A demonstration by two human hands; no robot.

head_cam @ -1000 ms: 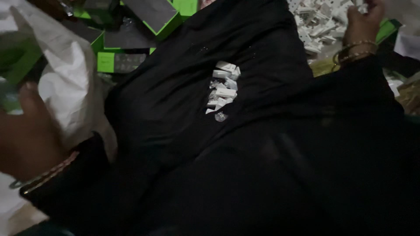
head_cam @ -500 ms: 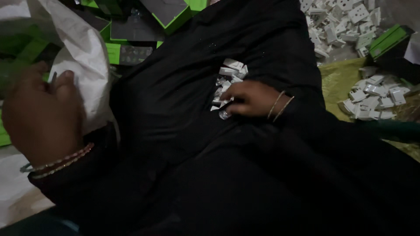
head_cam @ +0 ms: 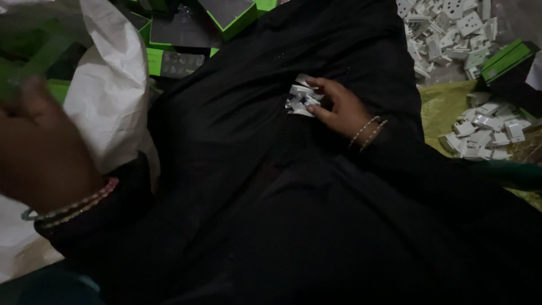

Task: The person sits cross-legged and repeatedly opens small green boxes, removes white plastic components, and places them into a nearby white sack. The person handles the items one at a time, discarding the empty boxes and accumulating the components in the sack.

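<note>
I'm judging this as the pick-up step: my right hand (head_cam: pixel 339 108) is curling its fingers (head_cam: pixel 317 110) round the small white parts (head_cam: pixel 300 100) lying on the black cloth (head_cam: pixel 271 186) over my lap, touching them but not yet closing on them, so it's half-open, not gripping firm. Next move prob. needs a tighter pinch w/ thumb under the pile, since the bits are loose and could slip into the folds.

My left hand (head_cam: pixel 42 152) is up near the cam, blurred, against the white bag (head_cam: pixel 110 96); can't tell if it's gripping it or just touching.

The parts are just at the right fingertips, well apart from the left. More white pieces (head_cam: pixel 446 28) are lying beyond the right hand, green boxes (head_cam: pixel 231 14) beyond the left.
</note>
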